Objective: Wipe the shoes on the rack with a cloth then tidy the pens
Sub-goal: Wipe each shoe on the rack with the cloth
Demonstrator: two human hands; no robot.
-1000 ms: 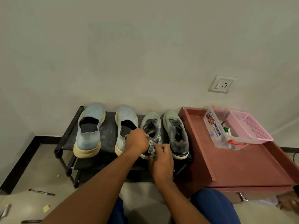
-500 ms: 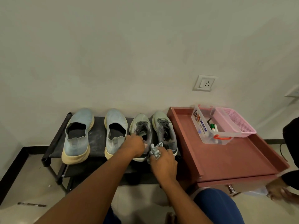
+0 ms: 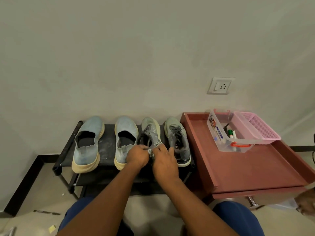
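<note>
Crouching in front of the black shoe rack, I have both hands down at the heel of the third shoe from the rack's left end, a grey-green laced sneaker. My left hand has its fingers curled over the heel of that sneaker, gripping it. My right hand sits just beside the left, fingers bent around a small bunched grey cloth that shows only as a crumple between my two hands, pressed against the back of the sneaker. The sneaker itself looks tipped a little toward the rack's left end, its laces loose over the tongue. Its partner, the other grey-green sneaker, stands flat at the rack's right end, close by my right hand. Two pale blue slip-ons with cream soles fill the left half of the rack, heels toward me.

Right of the rack stands a low red-brown table with a raised rim. On it, at the far side, a clear plastic box holds some markers, and a pink mesh basket leans against the box. On the floor left of the rack and nearer to me lies a dark pen
</note>
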